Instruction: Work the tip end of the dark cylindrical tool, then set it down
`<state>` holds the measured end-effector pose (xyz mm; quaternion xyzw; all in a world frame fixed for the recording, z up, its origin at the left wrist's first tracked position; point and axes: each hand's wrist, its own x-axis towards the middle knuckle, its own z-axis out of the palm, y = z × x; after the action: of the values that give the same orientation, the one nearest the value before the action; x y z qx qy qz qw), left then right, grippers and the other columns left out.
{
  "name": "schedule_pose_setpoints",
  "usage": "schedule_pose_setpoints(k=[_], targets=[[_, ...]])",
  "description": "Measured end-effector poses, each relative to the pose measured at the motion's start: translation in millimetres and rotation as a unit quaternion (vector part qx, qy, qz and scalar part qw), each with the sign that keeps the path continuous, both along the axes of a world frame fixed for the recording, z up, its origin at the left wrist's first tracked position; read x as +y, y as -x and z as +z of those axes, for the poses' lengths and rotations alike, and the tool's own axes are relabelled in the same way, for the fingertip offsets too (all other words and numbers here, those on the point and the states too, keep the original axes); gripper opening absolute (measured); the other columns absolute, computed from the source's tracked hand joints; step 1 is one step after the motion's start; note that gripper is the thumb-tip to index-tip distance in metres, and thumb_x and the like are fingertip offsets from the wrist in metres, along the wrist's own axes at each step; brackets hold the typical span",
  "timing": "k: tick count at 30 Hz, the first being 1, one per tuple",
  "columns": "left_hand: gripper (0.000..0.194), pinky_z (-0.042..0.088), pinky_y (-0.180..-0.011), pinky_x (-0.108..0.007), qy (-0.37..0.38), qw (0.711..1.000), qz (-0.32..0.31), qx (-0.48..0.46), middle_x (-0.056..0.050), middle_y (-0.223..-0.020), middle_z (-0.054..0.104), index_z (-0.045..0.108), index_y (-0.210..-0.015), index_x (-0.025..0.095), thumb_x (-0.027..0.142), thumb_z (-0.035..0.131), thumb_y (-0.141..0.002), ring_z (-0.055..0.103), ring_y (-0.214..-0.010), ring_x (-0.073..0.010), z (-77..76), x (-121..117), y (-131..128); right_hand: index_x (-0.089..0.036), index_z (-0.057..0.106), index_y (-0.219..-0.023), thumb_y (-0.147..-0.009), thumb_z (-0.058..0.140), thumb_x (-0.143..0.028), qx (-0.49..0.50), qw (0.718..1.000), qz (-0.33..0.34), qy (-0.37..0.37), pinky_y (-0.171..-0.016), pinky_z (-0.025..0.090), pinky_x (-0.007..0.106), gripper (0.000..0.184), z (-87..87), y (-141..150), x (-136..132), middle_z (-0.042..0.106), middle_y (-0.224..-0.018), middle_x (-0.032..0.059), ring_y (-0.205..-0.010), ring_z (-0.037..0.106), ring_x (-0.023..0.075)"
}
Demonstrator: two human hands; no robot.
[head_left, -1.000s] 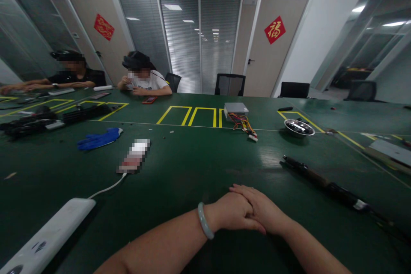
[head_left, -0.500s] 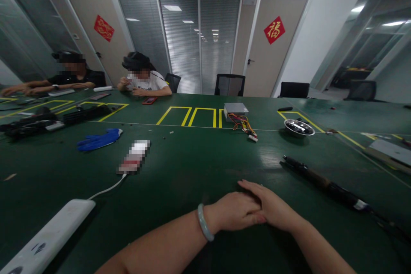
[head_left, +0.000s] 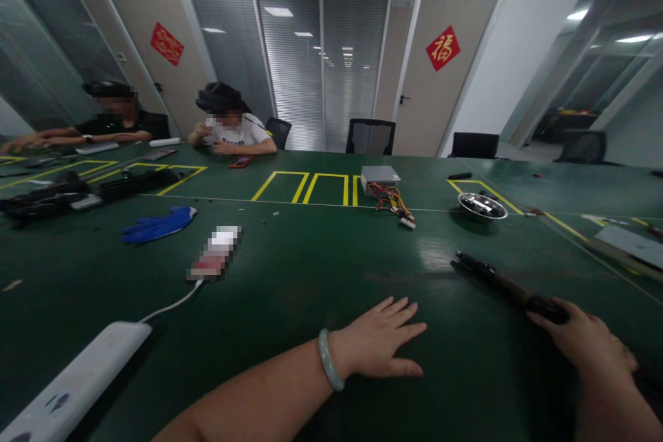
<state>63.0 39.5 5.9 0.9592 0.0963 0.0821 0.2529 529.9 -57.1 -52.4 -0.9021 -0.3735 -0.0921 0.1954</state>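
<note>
My left hand point(head_left: 380, 345) lies flat on the green table point(head_left: 311, 269) with its fingers spread and nothing in it. A pale green bangle point(head_left: 330, 359) sits on that wrist. My right hand point(head_left: 585, 345) is out to the right, on the handle end of a long black tool point(head_left: 492, 276) lying slantwise on the table. Its fingers curl over the handle and hide that end. The tool's tip points away to the upper left.
A white power strip point(head_left: 72, 383) with a cable lies near left, and a blue glove point(head_left: 155, 224) is further back. A small power supply with coloured wires point(head_left: 386, 186) and a metal bowl point(head_left: 481, 206) stand mid-table. Two people sit at the far left.
My hands were stacked together in front of me. The right hand has slid off the left and gone right onto the black tool. The left hand has spread flat.
</note>
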Motion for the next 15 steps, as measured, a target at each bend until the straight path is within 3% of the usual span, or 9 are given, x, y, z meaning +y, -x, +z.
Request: schedule_pose_setpoints(k=[3, 7, 15], targets=[[0.074, 0.014, -0.119, -0.047, -0.004, 1.0, 0.003, 0.001, -0.01, -0.159, 0.013, 0.025, -0.151, 0.021, 0.064, 0.037, -0.092, 0.008, -0.147, -0.0279, -0.3, -0.4, 0.2, -0.027, 0.068, -0.117, -0.053, 0.06, -0.08, 0.078, 0.994, -0.059, 0.05, -0.066, 0.035, 0.067, 0.084, 3.9, -0.4, 1.2, 0.058, -0.11, 0.0308, -0.103, 0.053, 0.0574], [0.073, 0.014, -0.119, -0.047, -0.004, 1.0, 0.001, -0.001, -0.009, -0.159, 0.011, 0.024, -0.151, 0.022, 0.063, 0.038, -0.092, 0.008, -0.147, -0.0276, -0.8, 0.0, 0.2, -0.028, 0.073, -0.107, -0.056, 0.06, -0.079, 0.059, 0.998, -0.025, 0.004, -0.068, 0.036, 0.062, 0.073, 17.9, 14.7, 4.9, 0.059, -0.105, 0.0273, -0.1, 0.057, 0.0511], [0.062, 0.014, -0.119, -0.046, 0.008, 0.999, 0.0, -0.032, -0.007, -0.156, 0.026, 0.031, -0.148, 0.023, 0.055, 0.038, -0.096, 0.012, -0.147, -0.0252, 3.7, -2.0, -1.3, -0.024, 0.069, -0.114, -0.069, 0.054, -0.073, 0.023, 0.999, 0.004, 0.033, -0.072, 0.037, 0.063, 0.069, 25.1, 28.4, 5.5, 0.056, -0.12, 0.0262, -0.107, 0.05, 0.0533]])
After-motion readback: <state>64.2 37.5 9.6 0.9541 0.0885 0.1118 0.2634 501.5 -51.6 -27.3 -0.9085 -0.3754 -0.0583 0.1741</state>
